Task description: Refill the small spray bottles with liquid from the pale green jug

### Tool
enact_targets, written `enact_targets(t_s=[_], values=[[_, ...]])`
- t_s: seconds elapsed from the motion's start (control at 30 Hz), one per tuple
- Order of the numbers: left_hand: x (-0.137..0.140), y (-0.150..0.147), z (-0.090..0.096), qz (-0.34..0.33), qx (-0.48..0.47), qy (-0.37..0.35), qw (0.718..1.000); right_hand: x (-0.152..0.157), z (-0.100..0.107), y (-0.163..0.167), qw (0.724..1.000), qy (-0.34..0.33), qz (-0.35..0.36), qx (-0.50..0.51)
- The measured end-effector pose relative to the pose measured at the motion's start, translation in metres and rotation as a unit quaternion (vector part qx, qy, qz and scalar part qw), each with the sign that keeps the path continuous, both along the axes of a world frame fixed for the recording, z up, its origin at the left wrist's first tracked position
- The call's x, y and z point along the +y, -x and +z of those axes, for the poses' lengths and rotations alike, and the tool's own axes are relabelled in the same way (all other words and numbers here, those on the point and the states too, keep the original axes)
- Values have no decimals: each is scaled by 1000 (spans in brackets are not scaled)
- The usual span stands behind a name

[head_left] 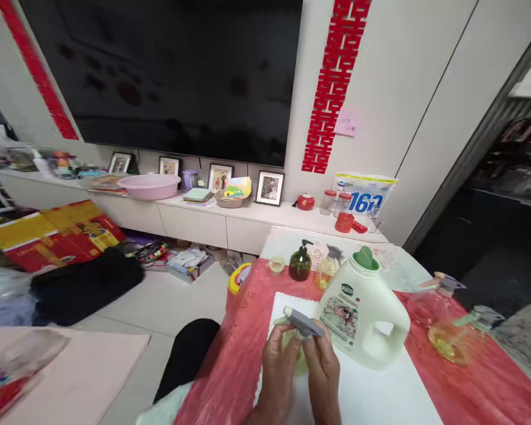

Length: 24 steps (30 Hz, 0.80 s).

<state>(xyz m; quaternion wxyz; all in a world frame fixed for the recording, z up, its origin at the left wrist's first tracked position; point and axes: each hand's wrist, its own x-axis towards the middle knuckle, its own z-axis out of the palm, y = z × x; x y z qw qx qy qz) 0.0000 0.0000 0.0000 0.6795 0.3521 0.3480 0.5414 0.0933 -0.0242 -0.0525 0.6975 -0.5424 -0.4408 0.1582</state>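
Note:
Both of my hands are closed around a small spray bottle with a grey trigger head (304, 321) and a pale nozzle tip. My left hand (277, 369) grips its left side, near the nozzle. On the right, my right hand (323, 366) pinches close under the back of the head. Most of the yellowish bottle body is hidden by my fingers. Just beyond my right hand stands a large pale green detergent jug (365, 313), with a green piece (366, 258) in its mouth. A white sheet (363, 392) lies under the jug and my hands.
A dark green pump bottle (300, 264), a small cup (276, 265) and a clear spray bottle (326, 271) stand behind. To the right are a pink spray bottle (433, 301) and one with yellow liquid (458, 342). A red cloth (221, 378) covers the table.

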Motion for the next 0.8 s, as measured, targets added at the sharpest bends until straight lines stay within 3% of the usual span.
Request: enact_targets(t_s=[0.17,0.33,0.47,0.57,0.8], values=[[0,-3,0,-12,-15,10,1000,1,-5,5,1000,15,4,12],[-2,8,-5,55,83,38,994,3,-1,6,1000,2,3,1],[-7,14,8,-28,75,-32,996,3,3,9,999,-10,-27,-26],[-6,7,17,-53,70,-42,995,5,4,12,998,-20,-46,-42],[-1,-18,10,20,30,-3,999,9,12,12,991,-39,-90,-89]])
